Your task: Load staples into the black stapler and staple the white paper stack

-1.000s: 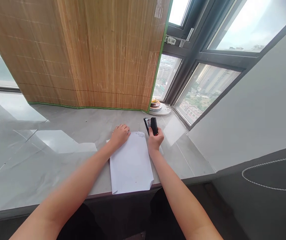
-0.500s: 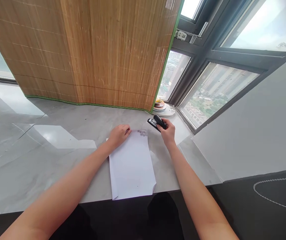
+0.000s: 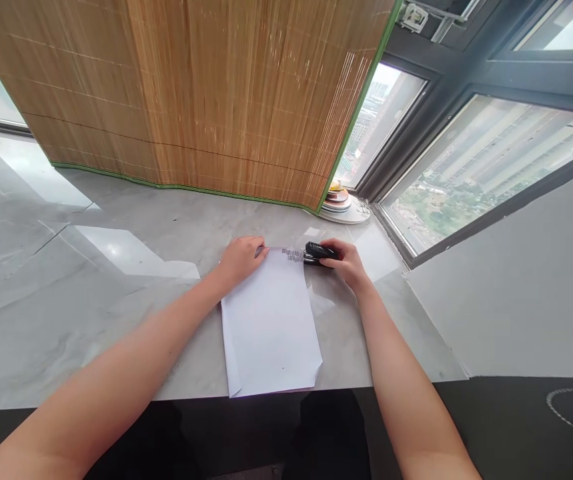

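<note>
White paper [image 3: 271, 327], apparently a stack of sheets, lies on the grey marbled ledge with small dark print at its top right corner. Its lower corners are creased and curled. My left hand [image 3: 243, 260] is closed on the paper's upper left part, thumb towards the top edge. In my right hand [image 3: 349, 261] is a black stapler [image 3: 319, 252], held level with its jaws pointing left. The stapler's front end meets the printed top right corner; whether the paper sits between the jaws I cannot tell.
A bamboo blind [image 3: 226, 100] with green edging hangs down to the ledge behind the paper. Several stacked plates [image 3: 341, 205] stand in the window corner at the back right. A white wall [image 3: 526, 287] borders the ledge on the right. The ledge's front edge lies close below the paper.
The stapler has turned from a slant to level and come to the paper's top right corner with my right hand. My left hand stays on the paper. The camera view has shifted a little.
</note>
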Action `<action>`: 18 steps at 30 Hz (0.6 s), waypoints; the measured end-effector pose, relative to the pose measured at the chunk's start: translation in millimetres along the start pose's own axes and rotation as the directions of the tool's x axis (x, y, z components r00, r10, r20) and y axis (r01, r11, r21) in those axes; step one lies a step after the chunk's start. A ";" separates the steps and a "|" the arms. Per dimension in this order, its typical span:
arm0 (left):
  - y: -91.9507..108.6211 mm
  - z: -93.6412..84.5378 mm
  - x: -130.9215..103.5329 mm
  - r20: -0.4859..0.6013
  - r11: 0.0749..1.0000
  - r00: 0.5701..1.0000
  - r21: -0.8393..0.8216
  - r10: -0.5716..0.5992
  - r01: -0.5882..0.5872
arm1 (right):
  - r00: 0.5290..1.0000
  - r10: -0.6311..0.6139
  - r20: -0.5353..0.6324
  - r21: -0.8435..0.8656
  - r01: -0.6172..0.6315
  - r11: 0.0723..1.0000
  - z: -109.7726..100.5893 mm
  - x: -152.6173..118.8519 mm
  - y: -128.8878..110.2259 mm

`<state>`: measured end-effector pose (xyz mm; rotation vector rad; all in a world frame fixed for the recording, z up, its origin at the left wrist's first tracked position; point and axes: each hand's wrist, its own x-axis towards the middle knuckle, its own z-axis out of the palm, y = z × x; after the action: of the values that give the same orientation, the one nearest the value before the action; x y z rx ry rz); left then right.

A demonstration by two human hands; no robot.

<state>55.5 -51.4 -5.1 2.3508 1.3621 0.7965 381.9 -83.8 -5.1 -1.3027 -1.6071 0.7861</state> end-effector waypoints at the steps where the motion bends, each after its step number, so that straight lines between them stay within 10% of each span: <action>1: -0.1 0.0 0.0 0.001 1.000 1.000 0.003 -0.006 0.006 | 1.000 -0.003 0.017 -0.005 0.003 1.000 -1.9 -0.9 -0.6; 9: 3.5 1.2 0.3 0.029 0.984 0.986 0.061 0.163 -0.165 | 0.982 -0.138 0.127 -0.239 0.165 0.957 -2.3 -5.7 -19.6; 18: 5.3 15.4 -6.0 0.326 0.899 0.849 -0.007 0.416 -0.438 | 0.959 -0.251 0.129 -0.299 0.279 0.913 14.1 -3.7 -25.8</action>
<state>66.0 -59.1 -16.4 2.7333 0.7497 0.4417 358.9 -92.9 11.2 -1.2409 -1.9923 0.4348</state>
